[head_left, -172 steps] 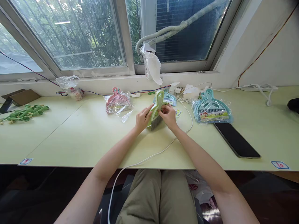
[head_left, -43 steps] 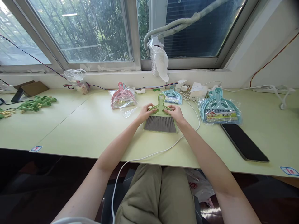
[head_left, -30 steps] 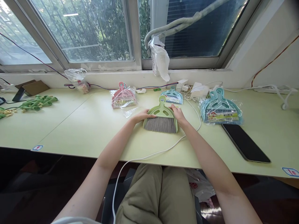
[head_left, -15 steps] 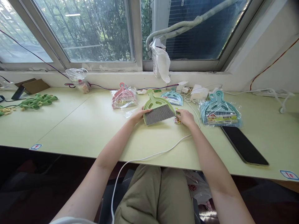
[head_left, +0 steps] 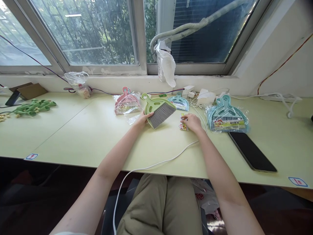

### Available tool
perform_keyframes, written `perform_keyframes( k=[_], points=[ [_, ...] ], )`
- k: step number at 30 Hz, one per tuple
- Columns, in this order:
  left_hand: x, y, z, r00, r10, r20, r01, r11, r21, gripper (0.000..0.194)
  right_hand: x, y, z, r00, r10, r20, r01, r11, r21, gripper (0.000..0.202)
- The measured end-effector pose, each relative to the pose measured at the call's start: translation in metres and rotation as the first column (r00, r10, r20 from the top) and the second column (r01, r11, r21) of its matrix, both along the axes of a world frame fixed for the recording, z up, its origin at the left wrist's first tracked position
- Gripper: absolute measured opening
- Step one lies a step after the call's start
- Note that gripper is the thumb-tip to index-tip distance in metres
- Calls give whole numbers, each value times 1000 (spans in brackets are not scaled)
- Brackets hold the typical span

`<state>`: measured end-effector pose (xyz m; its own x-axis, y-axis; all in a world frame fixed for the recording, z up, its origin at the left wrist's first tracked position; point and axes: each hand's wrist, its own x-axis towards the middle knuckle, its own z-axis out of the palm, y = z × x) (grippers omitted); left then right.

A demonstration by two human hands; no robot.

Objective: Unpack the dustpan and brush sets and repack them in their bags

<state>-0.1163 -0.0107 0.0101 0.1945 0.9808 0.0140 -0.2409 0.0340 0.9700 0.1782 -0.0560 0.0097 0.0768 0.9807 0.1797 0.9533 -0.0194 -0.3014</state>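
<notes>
My left hand [head_left: 143,118] is closed on the lower left edge of a green dustpan [head_left: 149,105] with a hand brush nested in it. The brush's grey bristles [head_left: 161,115] face me, and the set is tilted with its handle up to the left. To the right, my right hand [head_left: 192,122] has its fingers pinched on a small colourful printed label card [head_left: 184,126] just above the tabletop. Part of the card is hidden by the fingers.
Bagged pink [head_left: 127,101] and blue [head_left: 179,101] dustpan sets lie behind; a bagged stack of blue-green sets [head_left: 226,114] lies right. A black phone [head_left: 251,151] is near the table's front edge. A white cable [head_left: 158,163] crosses the table. Green pieces [head_left: 35,107] lie far left.
The green dustpan and brush have shifted left and tilted further, away from my right hand. My right hand now pinches the label card apart from them. The view has turned slightly.
</notes>
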Motion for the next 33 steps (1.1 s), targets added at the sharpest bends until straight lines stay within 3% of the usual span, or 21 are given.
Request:
perform_keyframes(
  k=[5,12,20,28,33],
  points=[
    [0,3,-3,1000,-1,7,1,1000,9,81,1,1,-9,1000,-9,20,9,1000,-2,47],
    [1,0,-1,1000,-6,19,6,1000,8,73,-2,1,-3,994,70,85,-66,997,-47,38],
    [1,1,-1,999,3,35,-2,1000,-5,66,-16,-4,0,981,11,193,-17,999,30,38],
    [3,-1,1,1000,11,22,-11,1000,0,71,-12,-1,-5,994,-42,97,38,998,46,19],
    [0,3,-4,1000,-16,26,16,1000,9,74,-7,-3,-7,992,-127,0,127,988,86,21]
  ],
)
